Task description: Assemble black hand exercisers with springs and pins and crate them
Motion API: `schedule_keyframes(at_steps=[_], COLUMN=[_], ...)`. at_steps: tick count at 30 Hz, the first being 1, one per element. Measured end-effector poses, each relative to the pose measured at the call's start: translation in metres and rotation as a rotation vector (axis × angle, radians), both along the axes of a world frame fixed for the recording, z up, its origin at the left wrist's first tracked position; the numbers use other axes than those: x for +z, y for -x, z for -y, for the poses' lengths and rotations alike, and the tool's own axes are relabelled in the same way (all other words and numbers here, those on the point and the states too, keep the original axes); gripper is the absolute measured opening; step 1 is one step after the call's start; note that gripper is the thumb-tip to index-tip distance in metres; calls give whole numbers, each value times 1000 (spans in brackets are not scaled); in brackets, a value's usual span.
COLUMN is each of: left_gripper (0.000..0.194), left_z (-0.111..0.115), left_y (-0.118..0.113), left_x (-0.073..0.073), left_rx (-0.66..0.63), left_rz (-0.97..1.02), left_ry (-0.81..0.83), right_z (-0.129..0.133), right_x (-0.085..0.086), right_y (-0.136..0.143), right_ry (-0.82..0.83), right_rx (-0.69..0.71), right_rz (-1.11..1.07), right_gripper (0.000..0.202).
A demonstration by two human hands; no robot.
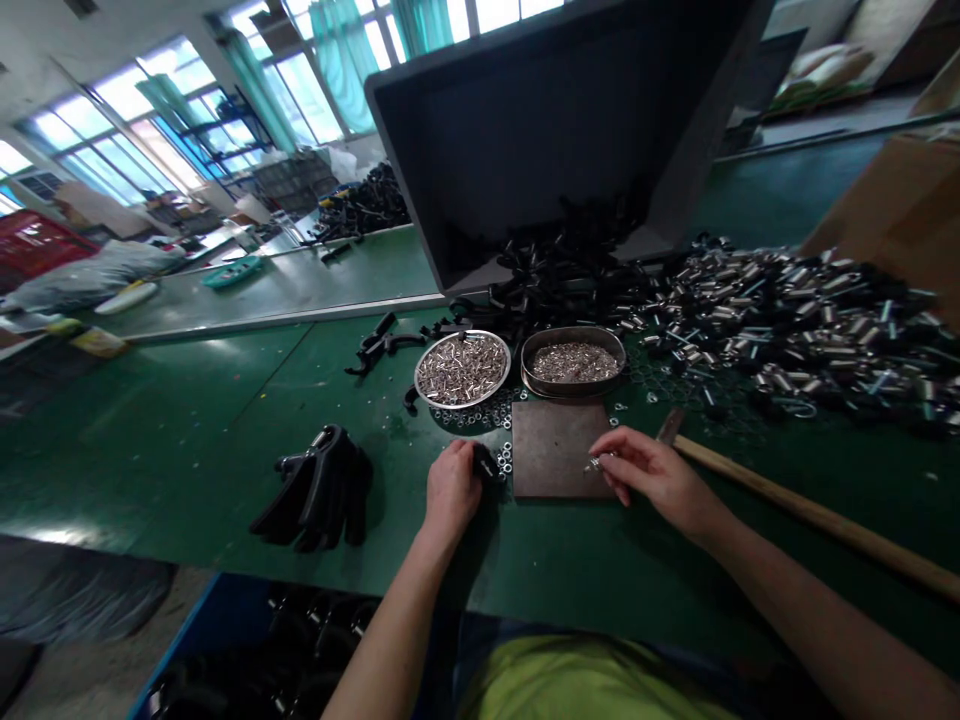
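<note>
My left hand (pixel 454 487) is closed around a black plastic part (pixel 485 462), just left of a flat metal plate (pixel 559 450). Most of that part is hidden by the fingers. Over the plate's right edge, my right hand (pixel 651 475) pinches a few small shiny metal pieces (pixel 598 463), too small to tell apart. Several loose nuts (pixel 505 460) lie along the plate's left side. Behind it stand a round dish of small metal pins (pixel 463 369) and an oval tin of tiny metal pieces (pixel 574 362).
A hammer (pixel 810 508) lies at right. Metal-and-black parts (pixel 795 330) are heaped behind it. Black parts spill from a big tipped grey bin (pixel 431 200). A stack of black handle-like parts (pixel 319 490) sits at left, above a blue crate (pixel 187 650) below the table edge.
</note>
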State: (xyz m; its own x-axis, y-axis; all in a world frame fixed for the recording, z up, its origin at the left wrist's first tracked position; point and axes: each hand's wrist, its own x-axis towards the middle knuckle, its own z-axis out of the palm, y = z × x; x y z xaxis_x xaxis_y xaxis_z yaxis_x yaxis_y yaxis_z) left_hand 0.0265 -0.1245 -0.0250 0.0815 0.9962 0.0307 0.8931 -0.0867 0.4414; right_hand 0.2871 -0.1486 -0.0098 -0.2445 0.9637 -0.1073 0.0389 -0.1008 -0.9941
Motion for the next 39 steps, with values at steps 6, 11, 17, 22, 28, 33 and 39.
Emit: schedule_keyframes(at_steps=[6,11,17,22,28,33,39], left_gripper=[15,28,22,18,23,25,27], left_z=[17,34,39,41,46,46,44], left_y=[-19,-44,-47,-43,-64,-83,-92], left_x=[20,32,33,29,14,11,15], left_rx=[20,4,-39,-177,147,293,172], left_rz=[610,984,996,778,1337,1735,1693], left_ry=[67,336,396,166,644,997,928], right_z=[11,15,11,5,0,5,13], right_x=[8,9,9,7,17,36,40], right_y=[15,31,36,34,26,26,29], right_ry=[209,285,321,151,-58,-111,-259], right_rx=[66,140,92,82,35,28,56], right_rz=[-177,-287,-294,-128,130,141,437], right_gripper=[33,34,35,28,23,21,16])
